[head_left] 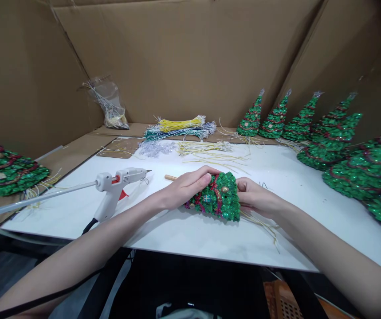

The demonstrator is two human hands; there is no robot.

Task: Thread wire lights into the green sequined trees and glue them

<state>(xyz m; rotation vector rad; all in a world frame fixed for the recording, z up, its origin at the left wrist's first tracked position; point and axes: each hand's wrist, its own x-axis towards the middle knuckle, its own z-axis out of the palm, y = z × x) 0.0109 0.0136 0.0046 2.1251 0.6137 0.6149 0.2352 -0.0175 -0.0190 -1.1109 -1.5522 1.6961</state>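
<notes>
Glittery green cone-shaped Christmas tree with red garland (217,198): on its side just above the white flat worktop (183,241), between both hands, wide base to the right, tip covered by the left hand.

Left hand (192,185) curled closed over the narrow half, thumb on the near side. A heavy squeeze there could crush the foliage or loosen ornaments.

Right hand (253,196) at the base rim, fingers drawn together; tips hidden behind the base, so cannot tell what they grip, if anything. Thin pale-yellow wires (266,227) trail out beneath; a tug or a snag under the wrist might bend or pull them.

Near the wires, small dark bent wire pieces (263,185): easily swept aside by the right forearm.

Left of the tree, white glue gun with red trigger (119,181), nozzle toward the left forearm's far side. If hot, a careless reach could burn; a bump might topple it.
</notes>
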